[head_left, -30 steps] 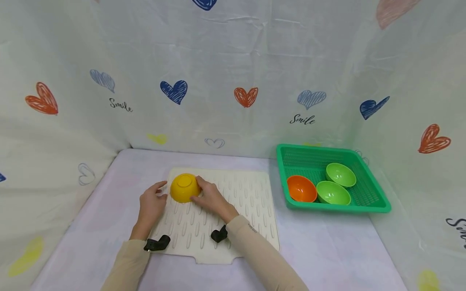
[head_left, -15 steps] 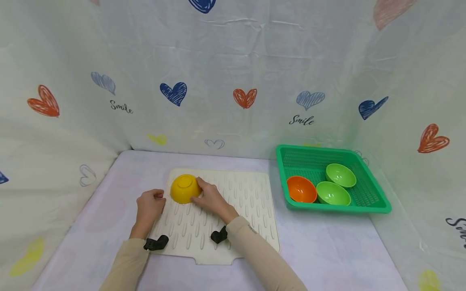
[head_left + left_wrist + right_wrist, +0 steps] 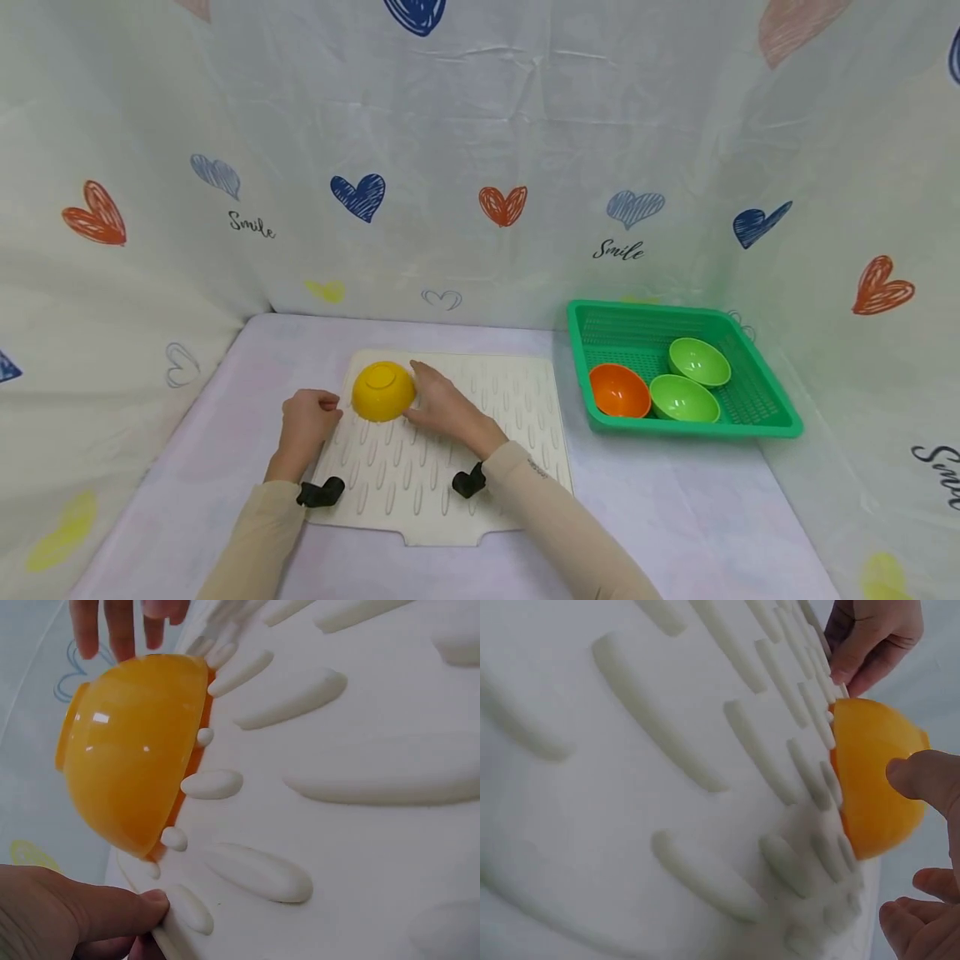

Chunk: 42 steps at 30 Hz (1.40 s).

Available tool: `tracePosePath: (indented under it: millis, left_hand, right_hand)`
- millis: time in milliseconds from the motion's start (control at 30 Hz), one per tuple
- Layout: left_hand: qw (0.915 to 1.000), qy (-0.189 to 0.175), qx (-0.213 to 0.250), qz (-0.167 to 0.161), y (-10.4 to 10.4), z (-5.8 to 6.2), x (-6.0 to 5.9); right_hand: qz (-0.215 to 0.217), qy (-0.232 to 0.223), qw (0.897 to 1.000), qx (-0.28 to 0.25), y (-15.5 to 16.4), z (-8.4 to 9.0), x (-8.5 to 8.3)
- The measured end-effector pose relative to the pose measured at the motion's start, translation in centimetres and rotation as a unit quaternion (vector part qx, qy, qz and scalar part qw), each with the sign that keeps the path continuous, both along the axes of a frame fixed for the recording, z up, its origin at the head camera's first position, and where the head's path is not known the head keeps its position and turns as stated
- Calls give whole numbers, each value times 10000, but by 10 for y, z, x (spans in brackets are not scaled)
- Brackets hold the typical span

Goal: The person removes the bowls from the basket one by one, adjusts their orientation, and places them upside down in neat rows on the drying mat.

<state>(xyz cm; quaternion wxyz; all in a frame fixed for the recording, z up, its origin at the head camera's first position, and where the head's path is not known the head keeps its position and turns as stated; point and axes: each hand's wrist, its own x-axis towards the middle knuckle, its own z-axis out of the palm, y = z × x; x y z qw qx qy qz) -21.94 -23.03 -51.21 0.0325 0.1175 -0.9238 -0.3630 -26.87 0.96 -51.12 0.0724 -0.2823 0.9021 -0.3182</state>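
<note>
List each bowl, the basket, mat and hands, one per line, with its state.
White mat: ridges up on the table.
Yellow bowl: upside down on the mat.
Orange bowl: mouth up.
Front green bowl: mouth up.
Rear green bowl: mouth up.
Green basket: upright, holding those three.
Left hand: pinching the mat's edge.
Right hand: open beside the yellow bowl; contact unclear.

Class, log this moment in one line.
yellow bowl upside down on mat; left hand pinching mat edge; right hand beside yellow bowl, contact unclear; basket: orange bowl, two green bowls
</note>
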Motion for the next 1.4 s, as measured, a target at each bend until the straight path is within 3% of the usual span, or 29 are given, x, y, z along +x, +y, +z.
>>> tracePosePath:
  millis: [233, 367, 567, 733, 967, 1167, 1400]
  left_hand:
    - [9999, -79, 29, 58, -2, 0, 0]
    - [9999, -154, 19, 7, -3, 0, -2]
    - [9997, -214, 12, -74, -5, 0, -5]
    - [9990, -358, -126, -216, -10, 2, -6]
    - [9970, -721, -189, -193, -10, 5, -11]
    - [9969, -753, -143, -156, -10, 1, -13]
    - [9970, -750, -69, -196, -10, 1, -12]
  right_hand:
    - [24, 389, 9991, -137, 29, 35, -8]
    - [-65, 853, 9960, -262, 51, 54, -16]
    - [-498, 1668, 9829, -593, 91, 79, -30]
    - [-980, 1914, 9706, -1076, 122, 92, -45]
    - [-1628, 1869, 9576, -1465, 168, 103, -61]
    - [-2169, 1352, 9595, -1183, 224, 104, -71]
    - [-2919, 1300, 9419, -1034, 283, 94, -71]
